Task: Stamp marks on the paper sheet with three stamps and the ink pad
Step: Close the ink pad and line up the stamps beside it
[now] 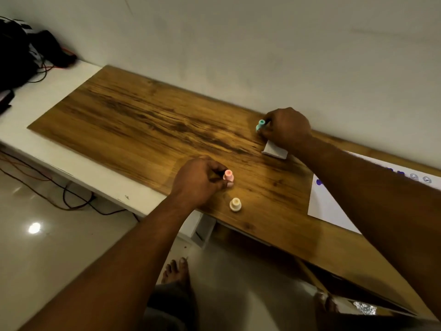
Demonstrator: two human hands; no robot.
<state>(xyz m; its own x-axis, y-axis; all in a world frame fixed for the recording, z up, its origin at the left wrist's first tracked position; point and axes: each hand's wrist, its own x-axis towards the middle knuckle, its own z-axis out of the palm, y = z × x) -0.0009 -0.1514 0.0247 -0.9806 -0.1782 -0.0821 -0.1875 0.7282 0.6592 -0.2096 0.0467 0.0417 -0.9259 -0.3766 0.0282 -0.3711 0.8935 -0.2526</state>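
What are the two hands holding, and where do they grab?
Left hand pinches the pink stamp by its side. Right hand grips the teal stamp around its lower part.

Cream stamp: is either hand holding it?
No. The cream stamp stands alone on the table, just below the left hand, which grips the pink stamp.

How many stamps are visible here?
3: pink stamp in left hand, teal stamp in right hand, cream stamp standing free.
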